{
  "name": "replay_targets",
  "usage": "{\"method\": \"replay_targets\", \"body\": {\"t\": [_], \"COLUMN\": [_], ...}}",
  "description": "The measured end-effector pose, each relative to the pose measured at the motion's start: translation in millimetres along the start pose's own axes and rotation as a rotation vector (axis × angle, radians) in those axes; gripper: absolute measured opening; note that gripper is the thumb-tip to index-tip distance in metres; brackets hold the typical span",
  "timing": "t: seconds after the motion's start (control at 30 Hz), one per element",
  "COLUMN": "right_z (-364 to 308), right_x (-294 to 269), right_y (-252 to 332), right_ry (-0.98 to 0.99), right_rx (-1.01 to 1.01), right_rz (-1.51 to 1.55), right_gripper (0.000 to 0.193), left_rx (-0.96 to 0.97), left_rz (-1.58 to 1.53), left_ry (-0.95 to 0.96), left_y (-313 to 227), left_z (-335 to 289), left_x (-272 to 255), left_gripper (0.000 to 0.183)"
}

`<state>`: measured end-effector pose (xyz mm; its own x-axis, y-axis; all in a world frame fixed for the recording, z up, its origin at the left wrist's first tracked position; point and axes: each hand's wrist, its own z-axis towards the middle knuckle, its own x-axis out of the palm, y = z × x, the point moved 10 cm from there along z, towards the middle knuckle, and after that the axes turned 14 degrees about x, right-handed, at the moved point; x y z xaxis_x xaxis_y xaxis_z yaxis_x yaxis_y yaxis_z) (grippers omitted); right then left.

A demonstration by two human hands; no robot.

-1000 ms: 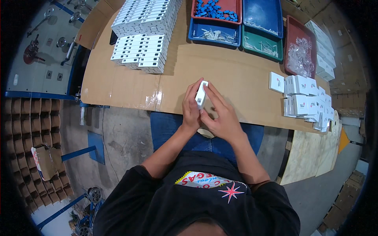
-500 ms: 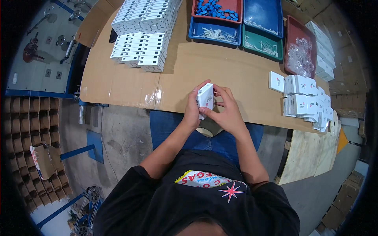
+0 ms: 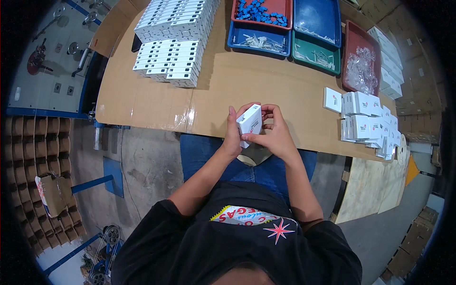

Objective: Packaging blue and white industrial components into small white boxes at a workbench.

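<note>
Between my two hands, just over the table's near edge, a small flat white plastic case (image 3: pixel 251 121) with print on its broad face is held tilted. My left hand (image 3: pixel 232 135) supports it from the left, thumb raised beside it and fingers partly hidden behind. With the fingertips at its right edge and the thumb at its lower front, my right hand (image 3: pixel 274 135) grips the same case. A narrow side with a small dark opening faces up. On the right of the table lies a pile of similar white cases (image 3: pixel 363 118), one (image 3: pixel 332 100) set a little apart.
Stacked white housings (image 3: pixel 173 61) stand at the far left. Trays along the back hold blue parts (image 3: pixel 261 12), white sticks in a blue tray (image 3: pixel 261 43) and a green tray (image 3: pixel 316 54), and clear plastic pieces in a red tray (image 3: pixel 362 69). Cardboard covers the table (image 3: pixel 142 102).
The case has turned so more of its printed face shows. My left thumb has lifted away from it, while my right hand has shifted slightly around its edge.
</note>
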<state>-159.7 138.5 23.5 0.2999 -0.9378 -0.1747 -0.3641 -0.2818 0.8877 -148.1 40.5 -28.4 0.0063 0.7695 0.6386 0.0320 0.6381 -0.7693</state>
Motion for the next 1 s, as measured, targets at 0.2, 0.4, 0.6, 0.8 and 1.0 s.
{"method": "replay_targets", "body": {"t": [0.2, 0.4, 0.6, 0.8, 1.0], "right_z": [-12.5, -29.3, -30.2, -23.9, -27.7], "right_x": [-21.2, -1.2, 2.8, -1.1, 5.9], "right_y": [25.6, 52.0, 58.6, 47.2, 46.4], "right_ry": [-0.133, -0.051, -0.080, -0.370, -0.388], "right_rx": [-0.180, -0.442, -0.531, -0.553, -0.605], "right_rz": [-0.172, -0.431, -0.246, -0.151, -0.205], "right_gripper": [0.086, 0.077, 0.041, 0.023, 0.026], "left_rx": [-0.114, -0.347, -0.324, -0.269, -0.271], "left_rz": [0.024, -0.121, 0.013, -0.080, -0.016], "left_ry": [-0.005, 0.058, -0.057, -0.150, -0.137], "left_y": [-17.7, -2.1, 3.5, 35.0, 21.7], "left_z": [-1.3, -9.5, -20.1, -30.1, -26.7], "left_x": [13.0, 4.4, 10.0, 7.3, 18.8], "left_gripper": [0.071, 0.061, 0.055, 0.049, 0.066]}}
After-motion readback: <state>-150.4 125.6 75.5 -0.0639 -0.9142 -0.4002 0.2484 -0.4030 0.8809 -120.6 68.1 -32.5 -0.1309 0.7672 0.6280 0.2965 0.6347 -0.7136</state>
